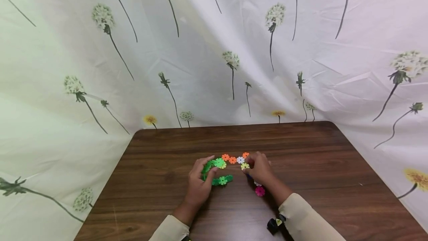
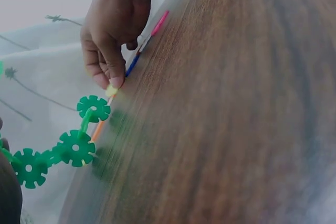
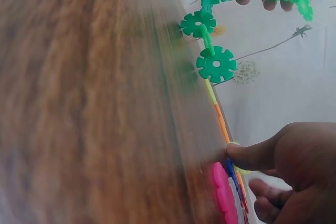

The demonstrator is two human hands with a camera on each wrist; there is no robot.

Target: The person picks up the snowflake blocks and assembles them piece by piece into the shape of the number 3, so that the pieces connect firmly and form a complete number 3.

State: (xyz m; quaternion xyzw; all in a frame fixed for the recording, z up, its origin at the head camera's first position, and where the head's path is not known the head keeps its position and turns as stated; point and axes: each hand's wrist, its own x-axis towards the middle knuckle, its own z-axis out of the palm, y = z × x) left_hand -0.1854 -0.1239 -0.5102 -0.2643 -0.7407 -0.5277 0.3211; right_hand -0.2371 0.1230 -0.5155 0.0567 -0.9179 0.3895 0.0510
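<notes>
A: Where does the green chain (image 1: 223,180) sit against the left hand (image 1: 199,185)?
B: In its grip. The thumb and fingers curl round part of it, and the rest bends out to the hand's right, its darker end hanging between the two hands. The right wrist view shows it raised above the bench (image 1: 150,181).
A: And the right hand (image 1: 262,168)?
B: Narrow: thumb and fingertip pinch a yellow disc (image 1: 245,166), low over the bench.
A: What lies about that disc?
B: A white disc (image 1: 240,160) just beyond it, with an orange disc (image 1: 232,160) to the left of the white one and another orange piece (image 1: 245,155) behind, near the right fingers.
A: Anything on the near side?
B: A pink disc (image 1: 260,191), below the right hand and near its wrist. A blue piece (image 2: 132,65) shows between it and the pinched yellow one, partly hidden from above.
</notes>
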